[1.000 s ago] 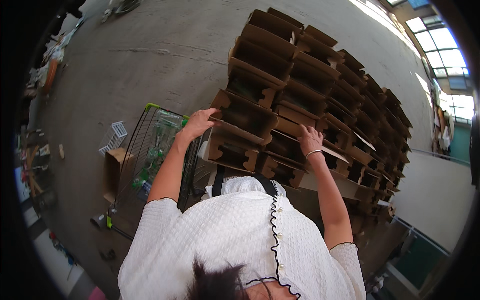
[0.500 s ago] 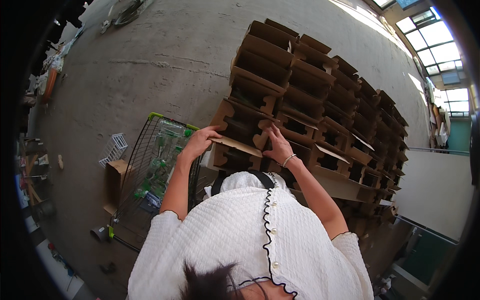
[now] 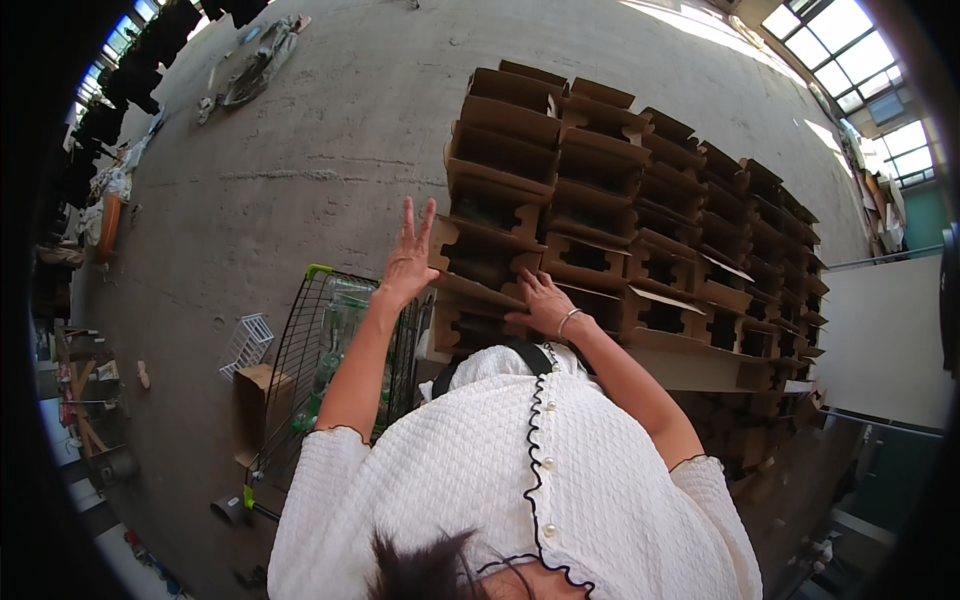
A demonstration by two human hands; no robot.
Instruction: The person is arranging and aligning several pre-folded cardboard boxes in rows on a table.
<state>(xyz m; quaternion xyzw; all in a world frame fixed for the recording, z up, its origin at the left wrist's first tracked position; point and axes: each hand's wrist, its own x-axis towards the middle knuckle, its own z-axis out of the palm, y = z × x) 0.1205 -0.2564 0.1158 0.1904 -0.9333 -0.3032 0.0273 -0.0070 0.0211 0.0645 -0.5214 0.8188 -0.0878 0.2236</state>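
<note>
Open brown cardboard boxes stand packed in rows before me, their flaps raised. Closest to both hands is a box [image 3: 470, 288] at the near left corner of the rows, with notched cardboard inside. My left hand [image 3: 406, 266] is at its left side, fingers stretched out and holding nothing. The thumb reaches the box's edge. On the other side, my right hand [image 3: 546, 304], with a bracelet at the wrist, lies with fingers spread against the box's right edge. Dark shade hides most of what the boxes contain.
To my left stands a black wire shopping cart [image 3: 290, 335] with green corners, holding clear plastic bottles [image 3: 340, 320]. Beside it are a white wire rack [image 3: 246, 342] and a cardboard box [image 3: 256, 410]. A large pale panel [image 3: 880, 355] stands at the right.
My left hand has let go of the near flap and lifted its fingers up beside the box. My right hand has moved slightly down. The view has shifted a little.
</note>
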